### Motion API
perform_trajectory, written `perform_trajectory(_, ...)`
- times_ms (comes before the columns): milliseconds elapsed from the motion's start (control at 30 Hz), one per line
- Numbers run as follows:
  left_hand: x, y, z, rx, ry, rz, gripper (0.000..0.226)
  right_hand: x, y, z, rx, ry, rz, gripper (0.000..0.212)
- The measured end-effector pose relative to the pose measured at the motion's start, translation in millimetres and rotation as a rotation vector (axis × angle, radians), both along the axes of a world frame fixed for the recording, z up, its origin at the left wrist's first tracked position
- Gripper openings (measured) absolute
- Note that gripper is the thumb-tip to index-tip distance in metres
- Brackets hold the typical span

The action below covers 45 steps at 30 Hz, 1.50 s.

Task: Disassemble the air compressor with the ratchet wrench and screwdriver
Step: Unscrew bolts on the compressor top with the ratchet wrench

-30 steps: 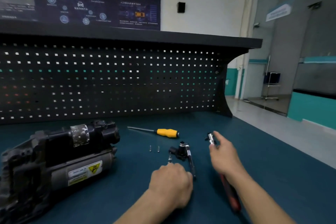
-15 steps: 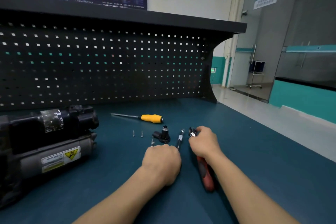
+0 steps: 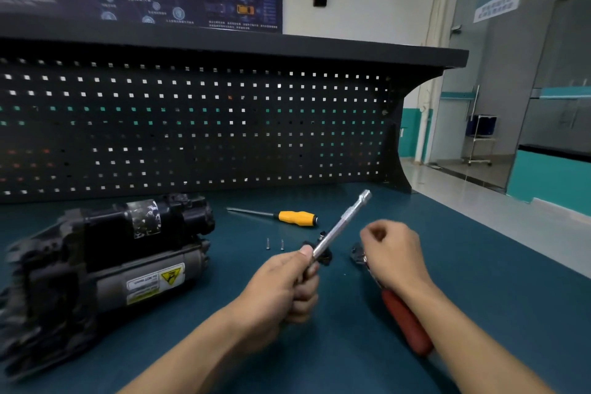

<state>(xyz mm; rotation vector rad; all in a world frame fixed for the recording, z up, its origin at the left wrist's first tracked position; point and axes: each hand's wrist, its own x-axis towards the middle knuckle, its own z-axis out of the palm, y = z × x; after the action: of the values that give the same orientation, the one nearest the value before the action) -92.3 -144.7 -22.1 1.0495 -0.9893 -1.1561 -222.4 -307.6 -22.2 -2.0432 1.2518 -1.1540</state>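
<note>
Left hand (image 3: pixel 281 291): fingers curled tight round the lower end of a silver extension bar (image 3: pixel 342 224), which slants up and right, clear of the table (image 3: pixel 479 281). Right hand (image 3: pixel 395 253): fingers curled round the ratchet wrench (image 3: pixel 406 323) near its head, red handle trailing under the wrist. Air compressor (image 3: pixel 128 265) lies on the table well left of both hands. Screwdriver (image 3: pixel 297 217) lies beyond them, untouched.
</note>
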Motion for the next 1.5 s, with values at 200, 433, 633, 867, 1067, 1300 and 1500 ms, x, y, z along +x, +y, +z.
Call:
perform_trajectory(200, 30.9, 42.1, -3.3, 0.026, 0.122, -0.189, 0.035, 20.6, 68.9, 24.9, 0.796, -0.575, 0.865, 0.034)
perform_trajectory(433, 48.1, 43.6, -3.7, 0.204, 0.03, -0.231, 0.059, 35.3, 92.0, 11.0, 0.516, -0.605, 0.676, 0.034)
perform_trajectory(633, 51.4, 44.4, -7.1, 0.262, -0.12, -0.178, 0.071, 38.1, 96.4, 4.4, 0.41, -0.538, 0.743, 0.041)
perform_trajectory(867, 45.9, 43.9, -6.3, 0.31, -0.237, -0.12, 0.079, 36.8, 98.3, 3.2, 0.338, -0.504, 0.792, 0.044)
perform_trajectory(1067, 41.3, 42.0, -9.1, 0.327, -0.271, -0.024, 0.076, 37.0, 101.6, 4.3, 0.318, -0.436, 0.769, 0.043)
perform_trajectory(1300, 37.9, 41.1, -15.5, 0.31, -0.351, 0.087, 0.072, 38.2, 114.7, 6.2, 0.143, -0.349, 0.726, 0.033)
perform_trajectory(1500, 34.4, 41.6, -20.6, 0.265, -0.427, 0.148, 0.065, 41.9, 124.5, 4.9, 0.114, -0.332, 0.756, 0.037)
